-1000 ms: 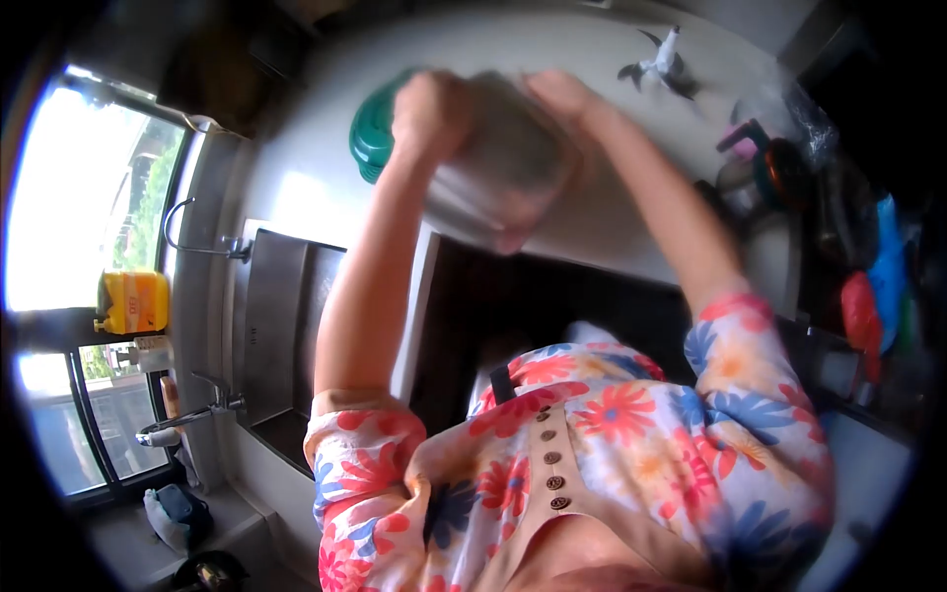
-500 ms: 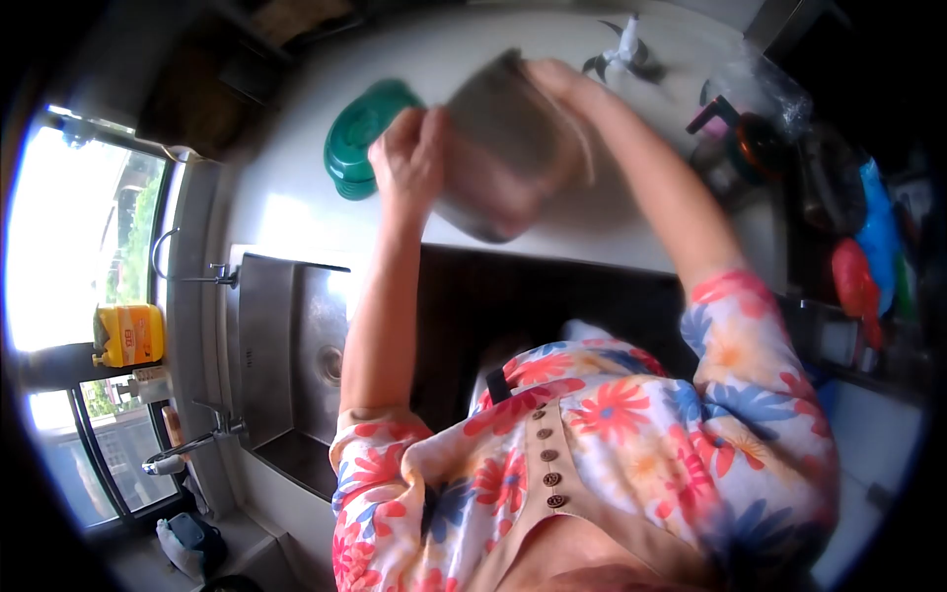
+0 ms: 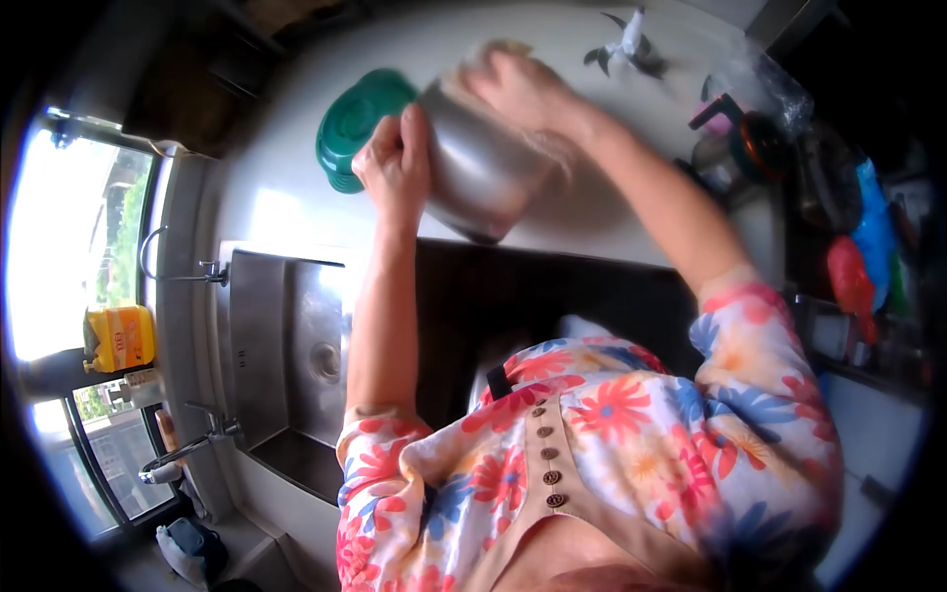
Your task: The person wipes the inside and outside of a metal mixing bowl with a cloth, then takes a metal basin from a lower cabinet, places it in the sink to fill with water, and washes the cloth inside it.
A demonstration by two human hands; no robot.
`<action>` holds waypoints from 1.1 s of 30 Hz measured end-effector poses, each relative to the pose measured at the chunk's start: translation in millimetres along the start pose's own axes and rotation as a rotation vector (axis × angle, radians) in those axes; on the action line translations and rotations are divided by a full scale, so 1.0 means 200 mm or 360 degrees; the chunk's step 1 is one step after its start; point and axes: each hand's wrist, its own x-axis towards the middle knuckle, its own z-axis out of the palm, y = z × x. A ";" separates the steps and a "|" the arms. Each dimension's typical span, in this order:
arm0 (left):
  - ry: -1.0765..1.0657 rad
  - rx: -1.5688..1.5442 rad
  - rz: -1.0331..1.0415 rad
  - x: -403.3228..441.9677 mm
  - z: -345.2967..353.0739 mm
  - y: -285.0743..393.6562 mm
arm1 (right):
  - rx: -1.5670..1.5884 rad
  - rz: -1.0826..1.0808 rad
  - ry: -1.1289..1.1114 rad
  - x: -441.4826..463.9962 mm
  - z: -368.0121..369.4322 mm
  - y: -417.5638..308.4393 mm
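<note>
left grip (image 3: 390, 170) closed on pot (image 3: 478, 163)

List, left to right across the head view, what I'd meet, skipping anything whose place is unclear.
Yellow jug, metal sink, green plastic container, metal pot, white object with dark prongs, black-handled vessel, blue plastic bag.

Pale counter (image 3: 271, 183) in front of me. Green plastic container (image 3: 360, 123) left of centre, black-and-white item (image 3: 626, 47) by the far edge, orange-ringed vessel (image 3: 758, 148) by the right edge. Metal pot (image 3: 483, 163) I've got tilted at the near edge: can't tell if it touches.
</note>
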 end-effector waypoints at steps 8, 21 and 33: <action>0.0000 -0.0025 -0.0089 0.02 0.00 -0.02 | 0.1045 -0.0050 -0.0325 -0.13 -0.05 0.17; -0.0044 -0.0194 -0.0094 0.02 0.00 -0.06 | 0.0690 -0.0289 -0.0058 0.00 -0.01 0.11; -0.0226 0.0122 -0.0104 -0.04 -0.16 -0.07 | 0.1173 0.0205 -0.0079 0.06 0.10 0.30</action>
